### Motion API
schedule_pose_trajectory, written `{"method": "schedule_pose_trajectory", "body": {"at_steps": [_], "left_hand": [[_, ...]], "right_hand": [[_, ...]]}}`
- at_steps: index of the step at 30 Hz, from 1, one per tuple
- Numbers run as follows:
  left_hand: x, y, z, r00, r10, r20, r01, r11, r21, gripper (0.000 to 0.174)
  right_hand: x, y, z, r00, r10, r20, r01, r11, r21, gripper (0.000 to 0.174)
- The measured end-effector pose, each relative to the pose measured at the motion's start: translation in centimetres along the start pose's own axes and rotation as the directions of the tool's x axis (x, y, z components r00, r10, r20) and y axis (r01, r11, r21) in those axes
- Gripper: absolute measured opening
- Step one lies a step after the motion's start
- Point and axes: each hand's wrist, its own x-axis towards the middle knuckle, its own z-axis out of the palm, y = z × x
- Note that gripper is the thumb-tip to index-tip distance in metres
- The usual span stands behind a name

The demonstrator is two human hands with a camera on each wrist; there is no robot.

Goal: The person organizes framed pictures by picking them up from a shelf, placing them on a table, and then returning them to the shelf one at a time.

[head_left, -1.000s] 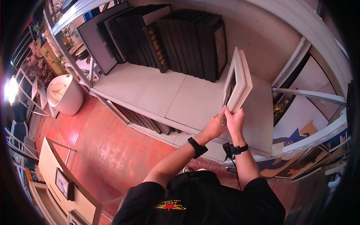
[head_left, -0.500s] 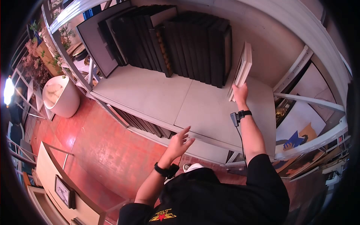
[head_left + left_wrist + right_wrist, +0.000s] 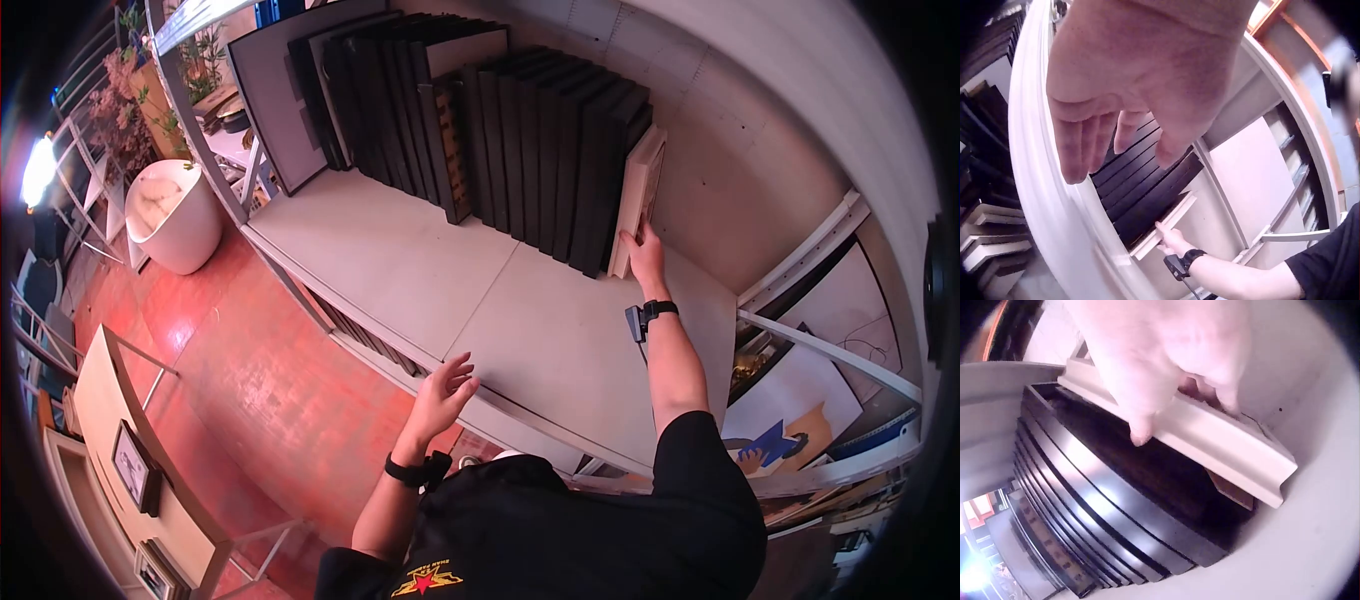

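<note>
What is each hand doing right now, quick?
Left hand: open, fingers spread, holding nothing.
Right hand: holding the white frame, thumb on one side, fingers on the other.

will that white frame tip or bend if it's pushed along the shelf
Probably stiff: the white frame shows straight edges in the right hand. Unlikely to tip left, since it rests against the black frames. May slide on the smooth shelf.

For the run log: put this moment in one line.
right hand: grips white frame | white frame: upright on shelf, beside black frames | left hand: open, in air, holds nothing
</note>
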Motion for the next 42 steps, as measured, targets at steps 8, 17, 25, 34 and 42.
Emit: {"method": "schedule_pose_trajectory", "body": {"at_steps": [8,17,25,34,42], "left_hand": [[0.5,1.0,1.4,1.000,-0.024,0.017,0.024,1.000,-0.003,0.053],[-3.7,-0.5,-0.5,0.986,-0.007,-0.169,0.003,1.000,-0.024,0.048],[-11.0,-1.3,-5.3,0.937,-0.055,-0.346,0.037,0.998,-0.058,0.049],[-25.4,-2.3,-12.5,0.700,-0.082,-0.710,0.110,0.994,-0.005,0.047],[-41.8,-4.8,-15.5,0.270,-0.125,-0.955,0.092,0.990,-0.104,0.043]], "right_hand": [[-0.5,-1.1,-0.4,1.000,0.006,0.026,-0.003,0.994,-0.107,0.070],[-3.4,-2.1,-0.9,0.990,0.124,0.072,-0.117,0.988,-0.099,0.079],[-5.4,-7.0,-0.5,0.991,0.056,-0.124,-0.081,0.975,-0.206,0.042],[-16.5,-24.8,10.4,0.968,-0.193,0.162,0.137,0.942,0.306,0.015],[-30.1,-41.9,20.1,0.550,-0.518,0.655,0.211,0.845,0.491,0.025]]}}
